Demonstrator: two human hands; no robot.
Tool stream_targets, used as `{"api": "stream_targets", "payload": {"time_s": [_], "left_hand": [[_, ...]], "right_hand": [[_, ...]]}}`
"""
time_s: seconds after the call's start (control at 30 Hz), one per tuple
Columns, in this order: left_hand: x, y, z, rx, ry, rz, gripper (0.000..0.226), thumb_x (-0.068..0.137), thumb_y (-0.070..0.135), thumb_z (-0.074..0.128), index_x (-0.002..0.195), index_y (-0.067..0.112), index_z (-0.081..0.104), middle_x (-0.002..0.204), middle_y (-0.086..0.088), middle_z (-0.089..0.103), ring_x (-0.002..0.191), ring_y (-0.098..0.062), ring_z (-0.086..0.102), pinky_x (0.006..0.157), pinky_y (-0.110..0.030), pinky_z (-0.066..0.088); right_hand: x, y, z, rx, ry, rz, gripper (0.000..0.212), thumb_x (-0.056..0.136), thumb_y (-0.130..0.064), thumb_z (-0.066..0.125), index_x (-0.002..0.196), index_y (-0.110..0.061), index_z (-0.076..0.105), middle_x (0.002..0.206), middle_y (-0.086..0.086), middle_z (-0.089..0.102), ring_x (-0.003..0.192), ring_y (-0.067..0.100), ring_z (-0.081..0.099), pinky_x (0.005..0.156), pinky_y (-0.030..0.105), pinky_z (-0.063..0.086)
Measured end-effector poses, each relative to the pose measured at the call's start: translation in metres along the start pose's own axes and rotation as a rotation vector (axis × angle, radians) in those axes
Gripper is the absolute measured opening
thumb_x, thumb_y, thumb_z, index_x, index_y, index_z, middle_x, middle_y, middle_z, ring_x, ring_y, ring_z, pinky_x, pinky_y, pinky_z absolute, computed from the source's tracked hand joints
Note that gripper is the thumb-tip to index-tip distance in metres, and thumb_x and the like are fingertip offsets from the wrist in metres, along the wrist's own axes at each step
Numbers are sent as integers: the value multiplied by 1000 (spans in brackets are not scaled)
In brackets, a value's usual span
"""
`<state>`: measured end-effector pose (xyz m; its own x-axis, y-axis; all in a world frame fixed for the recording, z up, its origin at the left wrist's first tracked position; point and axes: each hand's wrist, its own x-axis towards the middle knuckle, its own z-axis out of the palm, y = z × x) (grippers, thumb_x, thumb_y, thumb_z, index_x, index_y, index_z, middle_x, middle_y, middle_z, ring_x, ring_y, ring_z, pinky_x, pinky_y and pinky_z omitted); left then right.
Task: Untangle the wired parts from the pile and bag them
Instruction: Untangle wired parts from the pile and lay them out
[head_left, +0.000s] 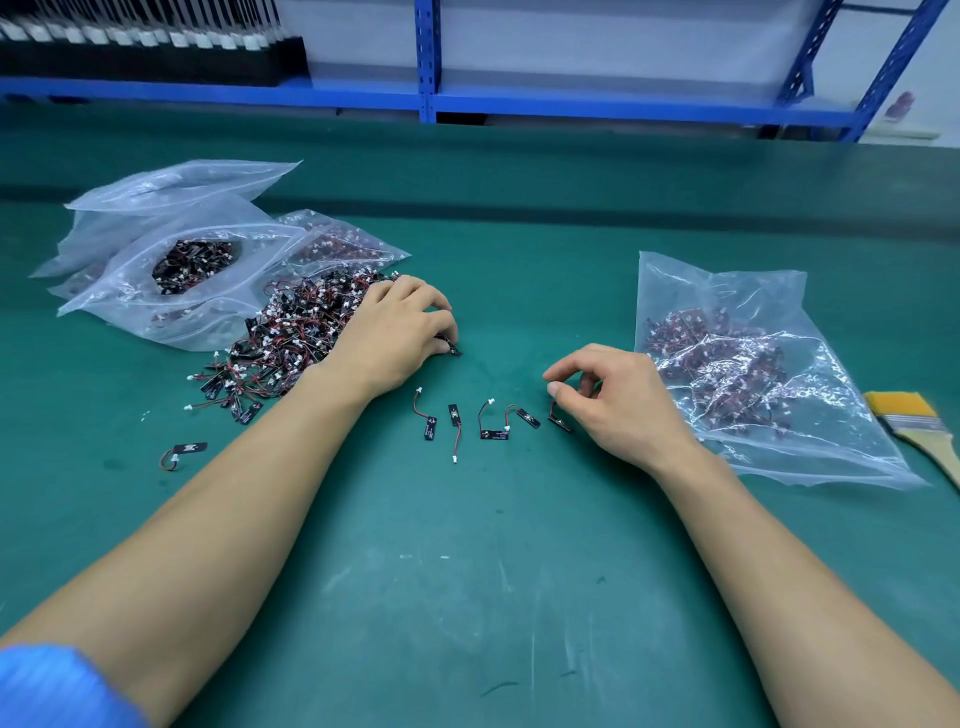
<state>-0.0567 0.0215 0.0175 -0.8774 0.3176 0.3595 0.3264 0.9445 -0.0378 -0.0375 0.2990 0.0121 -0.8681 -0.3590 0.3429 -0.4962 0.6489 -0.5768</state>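
Observation:
A tangled pile of wired parts (291, 332), small black boards with red-black leads and white plugs, lies left of centre on the green mat. My left hand (389, 332) rests at the pile's right edge, its curled fingertips holding one wired part (453, 348) against the mat. Several separated parts (493, 423) lie in a row between my hands. My right hand (618, 400) hovers at the row's right end, thumb and forefinger pinching the lead of the last part (561, 422); its plug is hidden. A clear bag of parts (737, 364) lies right of that hand.
An open zip bag (192, 270) with parts inside and more bags lie behind the pile. One stray part (182, 453) sits at the near left. A yellow-bristled brush (914, 415) lies at the right edge. Blue shelving (427, 62) runs along the back.

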Motion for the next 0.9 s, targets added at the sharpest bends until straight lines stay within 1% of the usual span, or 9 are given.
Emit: {"api": "stream_targets", "payload": {"time_s": [0.13,0.3,0.37,0.47,0.53,0.63,0.7,0.77,0.9], "left_hand": [[5,1,-2,24,63,17,15,95,33,63,101,23,72,126,4,58,125,-24,44,103,-40,28],[2,1,-12,-113,220,-106,15,97,25,62,103,15,71,116,0,62,116,-29,48,95,-45,38],[-1,0,-17,-209,273,-143,14,98,22,60,103,11,69,105,-1,65,107,-29,50,92,-40,40],[-9,-1,-25,-302,320,-177,14,101,21,56,102,12,66,91,5,62,90,-20,46,78,-27,33],[-18,0,-32,-346,345,-193,12,100,18,56,102,12,66,86,9,59,83,-13,44,73,-25,30],[-33,4,-46,-449,359,-204,7,98,13,60,100,10,66,79,7,59,70,-6,44,68,-22,33],[-44,8,-56,-500,326,-184,6,97,11,62,99,10,67,79,6,62,69,-4,49,67,-15,36],[-56,15,-65,-616,222,-137,5,96,11,64,96,14,68,76,9,65,67,3,57,66,-8,39],[-79,32,-68,-786,-131,-44,10,94,17,65,90,26,67,74,11,69,66,-4,62,65,-18,47]], "right_hand": [[1,0,1,4,-3,-2,9,86,-16,73,86,-25,75,73,-14,60,67,9,56,67,24,45],[0,0,0,15,2,9,10,86,-16,73,86,-25,75,70,-18,56,66,9,55,65,18,41],[0,0,0,19,0,11,9,86,-15,73,86,-24,75,70,-18,57,67,9,55,66,19,42],[0,-2,0,29,1,19,9,86,-15,73,86,-24,75,71,-16,58,67,10,55,66,18,42],[0,-2,-1,35,5,18,9,86,-15,73,87,-23,75,73,-15,60,68,11,55,65,15,40],[-1,-3,-2,41,14,21,8,86,-14,73,87,-22,76,74,-15,61,68,11,55,63,10,37],[-1,-4,-2,42,19,20,8,86,-14,73,87,-21,76,72,-17,60,67,10,55,63,9,37],[-1,-4,-2,43,18,22,8,86,-14,73,86,-21,76,73,-15,62,66,11,55,62,10,37],[-2,-6,-3,47,21,17,7,86,-13,74,84,-20,76,69,-14,61,62,7,53,61,10,37]]}}
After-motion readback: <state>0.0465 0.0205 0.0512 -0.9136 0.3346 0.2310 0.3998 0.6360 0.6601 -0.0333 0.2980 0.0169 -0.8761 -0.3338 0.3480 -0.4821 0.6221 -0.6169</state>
